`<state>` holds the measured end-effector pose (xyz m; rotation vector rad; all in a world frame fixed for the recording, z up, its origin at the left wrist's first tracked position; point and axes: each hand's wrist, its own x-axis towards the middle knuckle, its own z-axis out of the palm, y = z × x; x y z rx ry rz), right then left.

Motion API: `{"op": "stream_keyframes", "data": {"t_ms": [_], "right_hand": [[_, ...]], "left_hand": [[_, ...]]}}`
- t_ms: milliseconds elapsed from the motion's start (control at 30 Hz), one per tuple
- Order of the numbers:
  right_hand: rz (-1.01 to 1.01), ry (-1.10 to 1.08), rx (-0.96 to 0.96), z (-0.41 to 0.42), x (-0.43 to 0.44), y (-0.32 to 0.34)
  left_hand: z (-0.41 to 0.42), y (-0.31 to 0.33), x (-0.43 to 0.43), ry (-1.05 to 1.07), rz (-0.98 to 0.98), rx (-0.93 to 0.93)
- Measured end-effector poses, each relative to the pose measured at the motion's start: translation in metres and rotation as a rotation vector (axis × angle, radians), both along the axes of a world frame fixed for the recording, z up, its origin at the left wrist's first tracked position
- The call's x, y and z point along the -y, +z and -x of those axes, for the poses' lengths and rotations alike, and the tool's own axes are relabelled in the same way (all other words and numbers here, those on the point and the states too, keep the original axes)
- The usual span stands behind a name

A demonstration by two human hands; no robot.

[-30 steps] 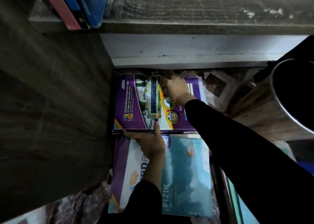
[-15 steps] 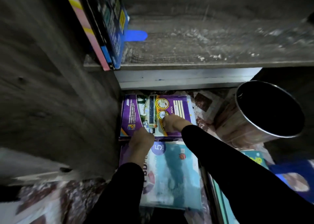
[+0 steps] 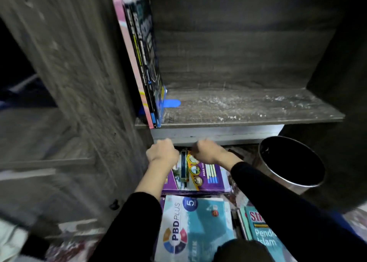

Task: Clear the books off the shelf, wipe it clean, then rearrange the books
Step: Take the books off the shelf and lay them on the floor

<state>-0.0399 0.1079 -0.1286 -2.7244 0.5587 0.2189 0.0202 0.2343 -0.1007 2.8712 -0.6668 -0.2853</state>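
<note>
A stack of purple books [image 3: 208, 179] lies flat on the floor under the grey wooden shelf [image 3: 248, 110]. My left hand [image 3: 161, 152] and my right hand [image 3: 208, 153] sit at the stack's far edge, knuckles up. Their fingers curl down over that edge and are hidden. A few thin books [image 3: 143, 63] lean against the shelf's left wall, a pink one outermost. The shelf board shows pale streaks. A white and teal book marked PBD Plus [image 3: 196, 226] lies on the floor nearer me. A teal book [image 3: 260, 232] lies to its right.
A round metal bin [image 3: 292, 162] stands at the right, close to my right forearm. A small blue object [image 3: 171, 104] lies on the shelf beside the leaning books. The shelf's side panel [image 3: 85, 83] rises at the left. The floor is patterned.
Both hands have slid from the purple stack's cover and near edge to its far edge. My view has tilted up, so the shelf board now shows.
</note>
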Motion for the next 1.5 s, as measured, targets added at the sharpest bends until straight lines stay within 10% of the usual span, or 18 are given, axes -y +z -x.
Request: {"op": "stream_keyframes", "data": {"t_ms": [400, 1033, 1500], "right_hand": [[-0.233, -0.098, 0.639, -0.045, 0.002, 0.091], [-0.741, -0.039, 0.939, -0.214, 0.036, 0.076], [-0.710, -0.041, 1.040, -0.212, 0.033, 0.054]], "left_hand": [[-0.051, 0.058, -0.005, 0.166, 1.245, 0.226], [-0.109, 0.040, 0.045, -0.053, 1.340, 0.848], [-0.097, 0.040, 0.048, -0.234, 1.490, 0.813]]}}
